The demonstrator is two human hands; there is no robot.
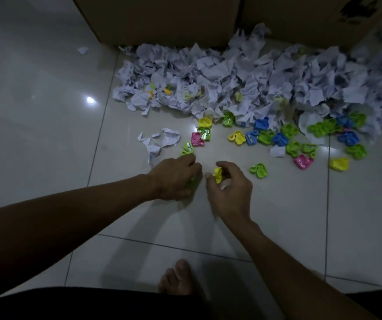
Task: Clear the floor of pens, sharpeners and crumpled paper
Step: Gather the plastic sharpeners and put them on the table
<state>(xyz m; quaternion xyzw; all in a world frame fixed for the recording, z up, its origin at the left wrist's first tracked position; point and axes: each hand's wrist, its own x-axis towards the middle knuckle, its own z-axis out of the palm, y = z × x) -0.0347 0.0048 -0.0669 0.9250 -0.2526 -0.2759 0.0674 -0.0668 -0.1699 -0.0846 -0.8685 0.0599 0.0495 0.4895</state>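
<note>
- The left hand [176, 179] lies low over the pale glossy tiled floor [47, 135], its fingers curled round something green that shows only as a sliver beneath them; what it is cannot be told.
- The right hand [229, 188] is just beside the left; its fingers [225, 166] and thumb pinch one small yellow plastic sharpener [217, 174].
- One lime-green plastic sharpener [187, 149] lies just beyond the left fingers, almost touching them.
- One more green sharpener [258, 170] lies alone to the right of the right fingers.
- Beyond both hands is a near cluster of three sharpeners: one pink [197, 139], one green [204, 132], one yellow [205, 122].
- Farther right of the fingers a loose scatter holds roughly twenty more sharpeners; about five blue [261, 124], two pink [303, 161] and two yellow [339, 163] can be counted, and the rest are green. Several overlap, so the count is not exact.
- A few torn scraps of white lined paper [162, 139] lie just beyond the left fingers.
- A broad heap of crumpled white paper [243, 75], too many pieces to count, stretches well beyond the fingers, against two brown cardboard boxes [162, 19].
- One stray paper bit [83, 50] lies far out to the left.
- One bare foot [178, 278] rests on the floor near the bottom edge.
</note>
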